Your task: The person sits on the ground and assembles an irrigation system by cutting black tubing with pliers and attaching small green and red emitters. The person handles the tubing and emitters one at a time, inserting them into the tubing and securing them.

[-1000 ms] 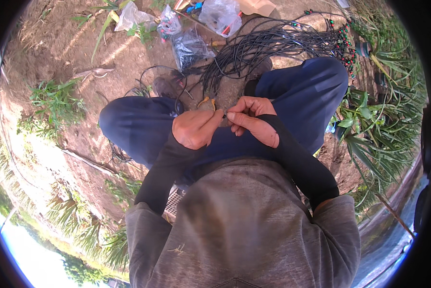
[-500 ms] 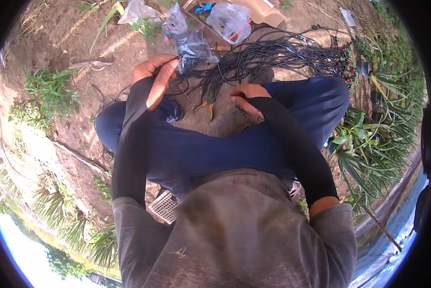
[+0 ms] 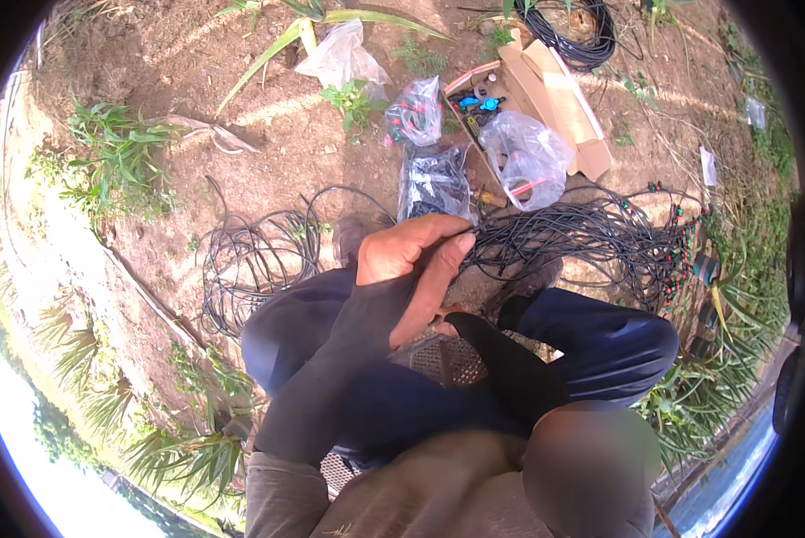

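Half a second back my left hand [image 3: 411, 255] was stretched out over the dark plastic bag [image 3: 434, 184] on the soil; now it sits nearer the knees, just short of that bag, and the view has tipped forward so the cardboard box [image 3: 555, 94] shows whole. The left grip is closed: thumb and fingers are pinched together on the end of a thin black tube [image 3: 546, 235], which runs off to the right into the loose bundle of tubing [image 3: 618, 238] lying on the ground. I judge the pinch sits at the very tip so the free end stays put while the rest trails slack.

My right hand [image 3: 452, 323] is low between the knees, mostly hidden under the left wrist and its own dark sleeve (only a few knuckles show), so I cannot tell whether its grip is apart or together, nor whether it holds anything.

The supplies lie in an arc just ahead of the feet, within reach from a squat: the dark bag nearest, a bag of red and black small parts [image 3: 416, 112] beyond it, a clear bag [image 3: 528, 157] leaning against the open box, and an empty-looking clear bag [image 3: 340, 58] farther out. A second coil of black tubing [image 3: 259, 260] lies on the ground to the left, apart from the bundle.
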Motion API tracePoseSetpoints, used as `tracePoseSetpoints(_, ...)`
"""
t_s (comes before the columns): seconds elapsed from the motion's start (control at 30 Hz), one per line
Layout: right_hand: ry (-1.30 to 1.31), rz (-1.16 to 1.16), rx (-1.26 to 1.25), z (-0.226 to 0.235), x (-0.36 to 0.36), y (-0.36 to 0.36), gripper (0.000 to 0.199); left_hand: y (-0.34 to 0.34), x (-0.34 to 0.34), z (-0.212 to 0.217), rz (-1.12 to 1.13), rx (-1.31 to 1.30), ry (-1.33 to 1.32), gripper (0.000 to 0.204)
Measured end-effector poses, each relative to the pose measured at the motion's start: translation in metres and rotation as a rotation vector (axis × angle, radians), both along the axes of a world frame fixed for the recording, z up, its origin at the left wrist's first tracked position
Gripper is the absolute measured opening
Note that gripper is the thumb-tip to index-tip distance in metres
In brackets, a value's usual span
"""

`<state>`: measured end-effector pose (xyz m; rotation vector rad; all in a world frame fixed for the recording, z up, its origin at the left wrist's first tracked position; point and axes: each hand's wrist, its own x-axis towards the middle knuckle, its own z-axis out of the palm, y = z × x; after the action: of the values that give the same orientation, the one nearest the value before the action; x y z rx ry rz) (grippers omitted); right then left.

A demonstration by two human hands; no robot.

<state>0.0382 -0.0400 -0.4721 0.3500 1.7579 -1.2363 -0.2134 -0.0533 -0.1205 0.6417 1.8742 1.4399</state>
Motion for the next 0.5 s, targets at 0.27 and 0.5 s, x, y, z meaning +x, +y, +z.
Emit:
tracePoseSetpoints(0.27, -0.222, 0.068, 0.021, 0.006, 0.047, 0.01, 0.051, 0.003, -0.019, -0.006, -0.012, 0.004, -0.104, 0.017)
tracePoseSetpoints(0.5, -0.318, 0.02, 0.077, 0.048, 0.101, 0.033, 0.047, 0.002, -0.025, 0.0, 0.018, -0.049, -0.178, 0.02)
